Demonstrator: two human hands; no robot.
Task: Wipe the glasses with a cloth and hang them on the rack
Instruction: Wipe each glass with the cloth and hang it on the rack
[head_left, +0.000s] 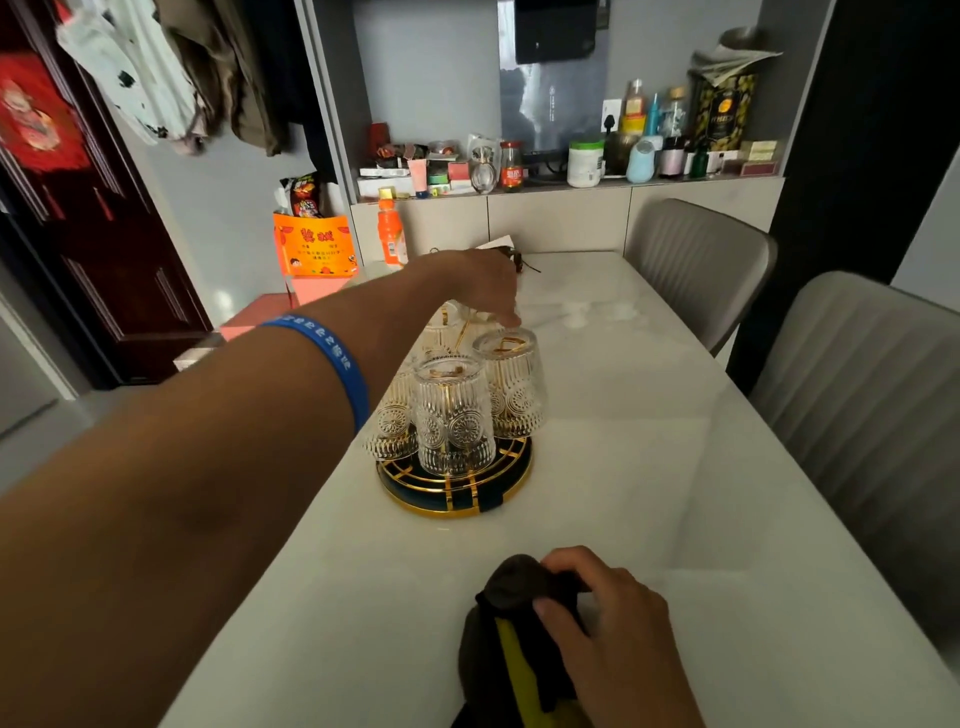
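A round rack (457, 491) with a gold rim and dark base stands on the white table. Several ribbed clear glasses hang upside down on it, among them a front glass (453, 421) and a right glass (511, 384). My left hand (480, 283) reaches over the back of the rack, fingers pointing down and touching the top of the right glass and the glasses behind it; what it grips is hidden. A blue wristband circles that forearm. Near the table's front edge my right hand (608, 618) is closed on a dark brown cloth (511, 597) with a yellow stripe.
The white table (623, 467) runs away from me. Two grey chairs (701, 260) stand along its right side. An orange bottle (390, 234) and an orange card stand at the far left end. A cluttered shelf of bottles and jars lies behind.
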